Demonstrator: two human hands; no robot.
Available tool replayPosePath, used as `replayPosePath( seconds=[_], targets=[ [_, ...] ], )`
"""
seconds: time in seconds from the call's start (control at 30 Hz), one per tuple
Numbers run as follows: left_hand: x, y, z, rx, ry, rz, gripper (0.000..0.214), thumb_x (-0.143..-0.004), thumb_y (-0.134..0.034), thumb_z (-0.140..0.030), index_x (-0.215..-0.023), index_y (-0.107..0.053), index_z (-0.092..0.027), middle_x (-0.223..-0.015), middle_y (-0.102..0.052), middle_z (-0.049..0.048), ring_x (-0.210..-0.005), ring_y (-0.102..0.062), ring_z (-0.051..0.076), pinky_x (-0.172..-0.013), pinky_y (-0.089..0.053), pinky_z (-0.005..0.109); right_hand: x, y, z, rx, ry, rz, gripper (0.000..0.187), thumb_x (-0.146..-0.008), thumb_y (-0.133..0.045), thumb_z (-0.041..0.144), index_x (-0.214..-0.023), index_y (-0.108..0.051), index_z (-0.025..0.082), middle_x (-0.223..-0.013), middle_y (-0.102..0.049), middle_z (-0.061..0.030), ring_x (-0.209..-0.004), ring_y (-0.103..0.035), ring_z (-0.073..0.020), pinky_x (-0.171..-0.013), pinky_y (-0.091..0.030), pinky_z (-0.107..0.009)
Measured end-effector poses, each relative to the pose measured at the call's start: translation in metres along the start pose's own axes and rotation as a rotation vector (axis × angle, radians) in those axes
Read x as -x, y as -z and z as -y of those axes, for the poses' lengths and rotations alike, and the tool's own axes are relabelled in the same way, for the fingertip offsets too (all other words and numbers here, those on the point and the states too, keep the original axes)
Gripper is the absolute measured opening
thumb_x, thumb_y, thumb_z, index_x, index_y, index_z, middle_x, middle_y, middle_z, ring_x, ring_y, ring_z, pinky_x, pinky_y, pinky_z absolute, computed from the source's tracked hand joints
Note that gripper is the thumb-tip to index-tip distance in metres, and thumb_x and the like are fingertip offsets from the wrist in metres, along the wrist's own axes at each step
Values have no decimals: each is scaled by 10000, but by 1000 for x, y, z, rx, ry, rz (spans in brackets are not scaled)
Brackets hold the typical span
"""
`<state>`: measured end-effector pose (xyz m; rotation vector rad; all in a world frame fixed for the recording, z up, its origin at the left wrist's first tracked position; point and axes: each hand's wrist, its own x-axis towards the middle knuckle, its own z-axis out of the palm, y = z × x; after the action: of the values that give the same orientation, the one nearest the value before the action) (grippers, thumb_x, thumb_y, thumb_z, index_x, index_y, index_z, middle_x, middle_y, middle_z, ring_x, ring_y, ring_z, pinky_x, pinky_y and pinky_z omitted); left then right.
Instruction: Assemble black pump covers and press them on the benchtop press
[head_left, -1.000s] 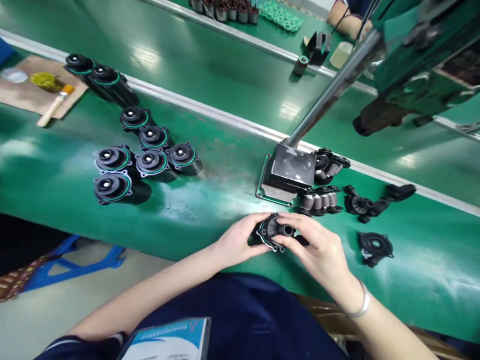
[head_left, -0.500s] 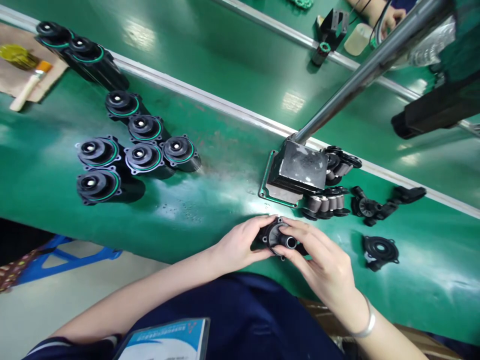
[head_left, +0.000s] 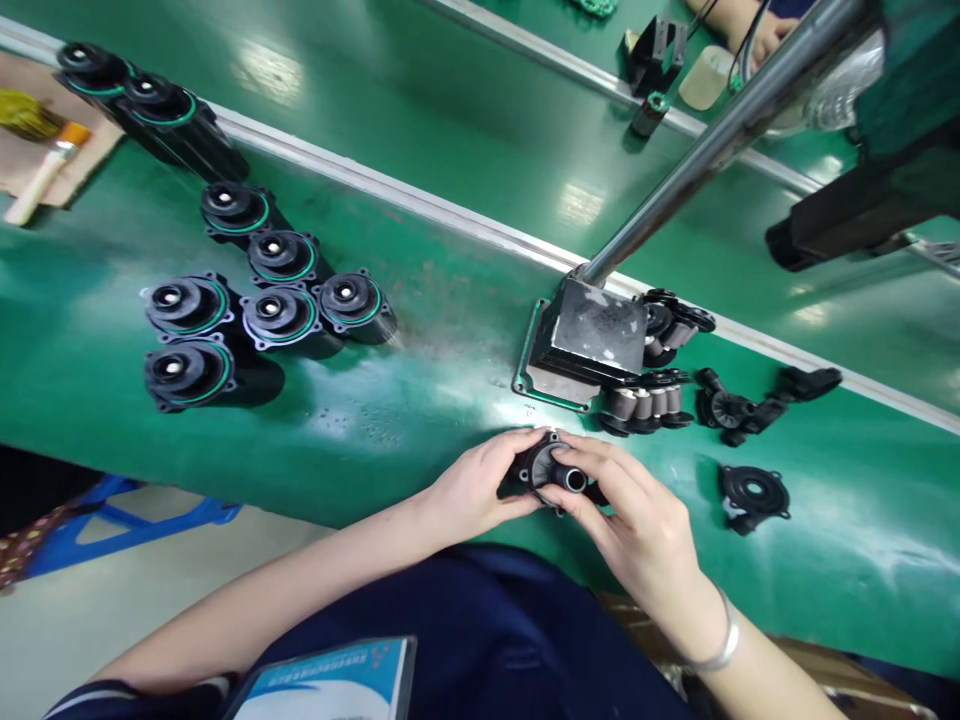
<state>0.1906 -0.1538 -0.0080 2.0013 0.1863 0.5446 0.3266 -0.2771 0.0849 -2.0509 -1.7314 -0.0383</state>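
Your left hand (head_left: 476, 485) and right hand (head_left: 646, 512) shared a grip on the round, black plastic spouted housing (head_left: 541, 464) — uneven finger pressure might have tilted it.

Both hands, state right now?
Left hand: closed, holding the black housing from its side.
Right hand: closed, gripping the same housing around its spout.

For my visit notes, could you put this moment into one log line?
left hand: holds black spouted part | right hand: holds it around spout | nearby: scuffed black block, flat black part
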Motion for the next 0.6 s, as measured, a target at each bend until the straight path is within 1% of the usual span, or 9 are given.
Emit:
replayPosePath(
  seconds=[0.13, 0.27, 0.4, 0.6],
  targets=[
    [1, -2, 0, -5, 20, -26, 668, -804, -736, -292, -1367, -382, -224, -1304, -610, 127, -1196, -624, 258, -1010, -548, 401, 1, -2, 0, -4, -5, -18, 302, -785, -655, 305, -1046, -631, 155, -1105, -637, 1, -1089, -614, -9, -1005, -547, -120],
    [0, -3, 0, -14, 6, -45, 614, -801, -736, -301, -1322, -419, -222, -1261, -630, 118, -1180, -634, 264, -994, -552, 418, 3, -4, -1, -11, -4, -47, 283, -786, -656, 296, -1030, -639, 153, -1101, -641, -1, -1086, -616, -7, -1016, -542, -110],
    [0, -3, 0, -15, 22, -49, 611, -776, -755, -256, -1296, -437, -214, -1275, -622, 124, -1183, -630, 260, -997, -546, 421, 6, -5, -3, -9, -13, -51, 286, -791, -651, 300, -1042, -640, 162, -1117, -639, 4, -1061, -620, 3, -1010, -537, -95],
    [1, -4, 0, -15, 49, -34, 635, -774, -755, -254, -1316, -425, -223, -1252, -628, 105, -1180, -629, 256, -999, -544, 418, 8, -8, -7, -43, 12, -47, 302, -799, -644, 315, -1064, -615, 172, -1105, -636, 12, -1079, -608, 10, -1003, -527, -88]
  ],
)
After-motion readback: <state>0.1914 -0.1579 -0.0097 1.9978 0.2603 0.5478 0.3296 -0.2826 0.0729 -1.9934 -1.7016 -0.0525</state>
